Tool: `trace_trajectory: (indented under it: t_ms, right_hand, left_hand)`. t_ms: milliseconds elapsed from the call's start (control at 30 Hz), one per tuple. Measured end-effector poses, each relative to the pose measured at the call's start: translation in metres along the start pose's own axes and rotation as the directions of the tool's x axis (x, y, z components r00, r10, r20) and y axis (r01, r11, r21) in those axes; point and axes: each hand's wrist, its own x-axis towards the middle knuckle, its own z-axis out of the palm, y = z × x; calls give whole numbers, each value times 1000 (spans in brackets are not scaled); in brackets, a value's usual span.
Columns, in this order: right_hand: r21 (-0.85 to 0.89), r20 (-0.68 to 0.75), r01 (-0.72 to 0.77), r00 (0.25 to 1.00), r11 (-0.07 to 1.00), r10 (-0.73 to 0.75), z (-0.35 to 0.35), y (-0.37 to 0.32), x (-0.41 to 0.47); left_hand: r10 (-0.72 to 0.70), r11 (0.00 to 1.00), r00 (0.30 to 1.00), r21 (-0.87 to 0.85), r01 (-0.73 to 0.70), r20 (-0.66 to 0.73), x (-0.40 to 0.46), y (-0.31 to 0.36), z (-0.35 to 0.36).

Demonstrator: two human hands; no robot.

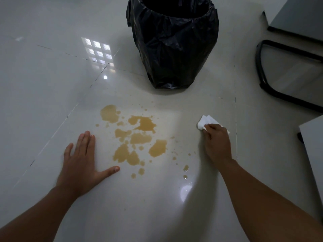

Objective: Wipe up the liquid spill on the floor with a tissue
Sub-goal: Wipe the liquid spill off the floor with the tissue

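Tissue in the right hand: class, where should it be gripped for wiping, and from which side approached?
Grip the tissue at its near edge, from above, as the right hand does. Its folded white pad sticks out beyond the fingertips, free to press flat and sweep left into the brown spill.

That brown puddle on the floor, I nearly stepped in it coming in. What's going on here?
A person is about to clean it up. The right hand holds a folded white tissue just to the right of the brown spill, which looks untouched so far. The left hand lies flat on the tiled floor on the spill's other side. A bin lined with a black bag stands just beyond the spill.
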Motion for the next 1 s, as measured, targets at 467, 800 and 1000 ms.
trace_trajectory:
  t_ms: [467,800,1000]
  right_hand:
    - [-29,55,1,998,1000,1,-1,-6,-48]
    - [162,-25,-5,1000,987,9,13,-51,-121]
    - [197,-95,-39,994,980,59,8,-54,-126]
  left_hand:
    - [24,1000,999,4,-24,37,2,-9,4]
    - [-1,1000,999,2,1,49,2,-8,3]
    - [-16,1000,996,-22,18,85,3,-8,1]
